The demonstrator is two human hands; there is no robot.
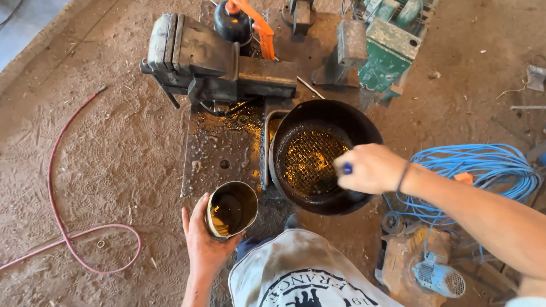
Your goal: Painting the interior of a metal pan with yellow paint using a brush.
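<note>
My left hand (203, 241) grips a dark metal can (231, 208) from below, tilted so its open mouth shows oily liquid inside. It is held just left of a round black basin (364, 126) that has a wire mesh screen (310, 156) inside, glistening with oil. My right hand (368, 168) hovers over the basin's right side, fingers closed around a small blue-tipped object (347, 167); what the object is cannot be told.
A large black bench vise (210, 62) sits on an oily steel stand (222, 153) beyond the can. A red hose (62, 227) loops over the dirt floor at left. Blue cable coils (483, 170) and a small motor (435, 276) lie at right. Green machinery (387, 54) stands behind.
</note>
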